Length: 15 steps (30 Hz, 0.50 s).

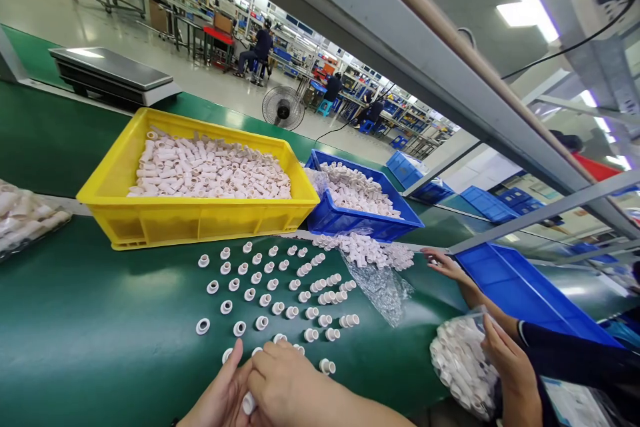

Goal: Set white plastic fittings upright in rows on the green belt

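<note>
At the bottom centre of the frame, a white fitting (249,403) is enclosed between the left hand (220,390) and the right hand (285,373). The left palm is cupped, and the right hand's fingers are curled over it from above, perhaps so that the small piece is steadied from both sides; which fingers bear its weight cannot be judged, as much of the contact is hidden.

Just beyond the hands, flanged sleeves (261,323) are stood in loose rows on the green worktop (125,333). They are set upright on their wide ends, presumably for stability, with gaps left between most of them, which would let each be picked up singly.

Farther up, right of centre, a loose heap (365,250) is spilled beside crumpled clear plastic (383,290), within easy reach. Behind, bulk white pieces are contained in a yellow bin (210,221) and a blue bin (340,217), whose walls keep them from scattering.

At the lower right, a clear bag (463,363) of white pieces is held in a co-worker's hand (507,350). At the upper left, a flat-topped scale (115,70) is placed.

No brand, label or writing can be read anywhere.
</note>
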Tool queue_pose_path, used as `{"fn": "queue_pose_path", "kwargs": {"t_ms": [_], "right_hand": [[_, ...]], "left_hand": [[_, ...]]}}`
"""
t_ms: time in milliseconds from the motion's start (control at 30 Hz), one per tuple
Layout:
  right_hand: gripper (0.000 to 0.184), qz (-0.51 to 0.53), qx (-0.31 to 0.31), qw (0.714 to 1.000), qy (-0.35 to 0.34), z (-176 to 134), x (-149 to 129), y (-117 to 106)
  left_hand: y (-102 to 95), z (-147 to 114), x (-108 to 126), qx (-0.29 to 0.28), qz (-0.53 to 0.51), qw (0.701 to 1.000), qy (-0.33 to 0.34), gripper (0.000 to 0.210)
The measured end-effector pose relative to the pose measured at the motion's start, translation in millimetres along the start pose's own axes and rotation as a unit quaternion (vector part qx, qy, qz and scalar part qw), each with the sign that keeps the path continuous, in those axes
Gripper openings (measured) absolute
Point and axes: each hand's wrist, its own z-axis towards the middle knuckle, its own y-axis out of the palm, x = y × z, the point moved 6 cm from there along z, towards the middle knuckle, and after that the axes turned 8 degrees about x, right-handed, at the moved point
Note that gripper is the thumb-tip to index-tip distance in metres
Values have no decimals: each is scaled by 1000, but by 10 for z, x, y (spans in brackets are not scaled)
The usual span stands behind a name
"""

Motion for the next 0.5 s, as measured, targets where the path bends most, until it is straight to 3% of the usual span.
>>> {"fn": "queue_pose_path", "kwargs": {"t_ms": [133, 233, 300, 400, 500], "right_hand": [[22, 15, -4, 1000, -11, 1, -36, -59], [17, 69, -5, 997, 17, 3, 95, -302], [15, 93, 31, 991, 88, -5, 384, -524], [15, 65, 120, 962, 235, -60, 1054, -805], [20, -40, 108, 936, 334, -93, 1682, -850]], "left_hand": [[53, -49, 3, -20, -31, 999, -8, 69], [81, -43, 19, -48, -46, 998, -11, 63], [102, -35, 32, -83, -46, 995, -7, 62], [105, -31, 26, -113, -36, 993, -14, 66], [90, -26, 15, -116, -29, 993, -19, 67]]}}
